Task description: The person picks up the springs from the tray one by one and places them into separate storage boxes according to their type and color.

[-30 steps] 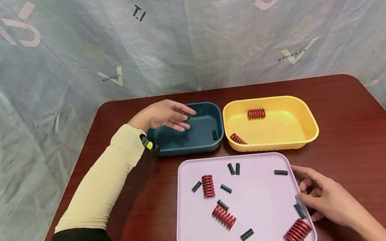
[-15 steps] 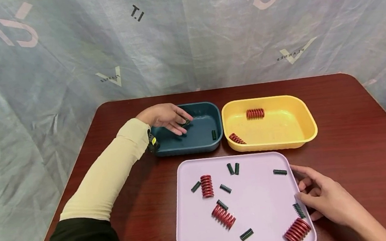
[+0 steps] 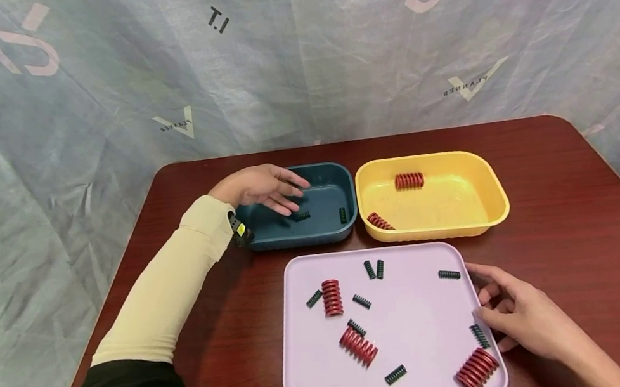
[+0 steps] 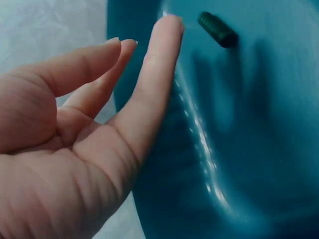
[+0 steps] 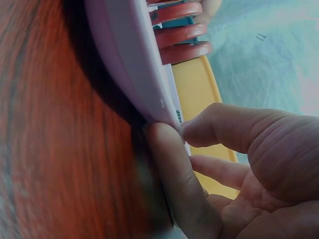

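My left hand (image 3: 266, 189) hovers over the dark blue bin (image 3: 304, 241) with fingers spread and nothing held. Below its fingertips a small dark green coil spring (image 3: 302, 216) lies on the bin floor, also seen in the left wrist view as a green spring (image 4: 218, 30). Another green spring (image 3: 342, 215) lies near the bin's right wall. My right hand (image 3: 522, 316) grips the right rim of the lilac tray (image 3: 415, 309), pinching it between thumb and finger in the right wrist view. On the tray lie several small green springs and three larger red springs (image 3: 332, 297).
A yellow bin (image 3: 441, 231) stands right of the blue one, behind the tray, with two red springs (image 3: 409, 181) inside. All stand on a reddish-brown wooden table (image 3: 570, 208). A grey printed sheet (image 3: 295, 61) hangs behind it.
My left hand dipped into the blue bin, let go of a green spring, and drew back up and left slightly. The spring now lies on the bin floor. My right hand stayed at the tray.
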{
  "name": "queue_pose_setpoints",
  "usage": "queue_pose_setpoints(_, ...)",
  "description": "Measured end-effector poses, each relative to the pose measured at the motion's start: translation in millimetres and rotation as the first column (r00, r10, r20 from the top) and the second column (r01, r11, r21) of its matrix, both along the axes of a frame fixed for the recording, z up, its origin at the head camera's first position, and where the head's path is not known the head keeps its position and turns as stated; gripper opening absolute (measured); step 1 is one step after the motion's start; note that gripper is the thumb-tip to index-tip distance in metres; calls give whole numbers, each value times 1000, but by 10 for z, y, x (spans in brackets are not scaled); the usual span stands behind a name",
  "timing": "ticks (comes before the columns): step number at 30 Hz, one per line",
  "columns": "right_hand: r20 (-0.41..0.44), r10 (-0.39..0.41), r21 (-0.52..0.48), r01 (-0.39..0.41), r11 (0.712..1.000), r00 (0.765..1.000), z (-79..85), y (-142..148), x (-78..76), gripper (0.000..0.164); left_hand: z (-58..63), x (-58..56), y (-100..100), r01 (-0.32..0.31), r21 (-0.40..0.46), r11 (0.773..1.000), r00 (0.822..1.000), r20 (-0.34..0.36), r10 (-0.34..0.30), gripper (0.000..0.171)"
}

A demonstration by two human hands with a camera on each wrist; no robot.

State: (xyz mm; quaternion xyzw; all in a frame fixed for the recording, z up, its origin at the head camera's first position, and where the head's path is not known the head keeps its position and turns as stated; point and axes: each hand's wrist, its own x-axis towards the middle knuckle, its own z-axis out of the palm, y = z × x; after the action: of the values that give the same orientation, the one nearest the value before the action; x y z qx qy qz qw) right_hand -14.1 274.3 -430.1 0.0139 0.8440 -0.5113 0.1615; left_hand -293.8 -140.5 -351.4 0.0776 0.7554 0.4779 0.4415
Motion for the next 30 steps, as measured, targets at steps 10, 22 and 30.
queue_pose_setpoints(10, 5, -4, 16, 4, 1000, 1000, 8, -9, 0, 72, -40, 235, 22, 1, 122, 993, 997, -73, 8, 44)
queue_pose_setpoints(22, -1, -2, 5, 2, 1000, 1000, -7, -11, 16, 73, 25, 701, 155, 45, 306, 951, 970, -240, 32, 42)
queue_pose_setpoints(30, 5, -9, -3, 9, 1000, 1000, 5, -13, 12, 73, -35, 1031, 379, 153, 316, 936, 973, -214, -87, 35)
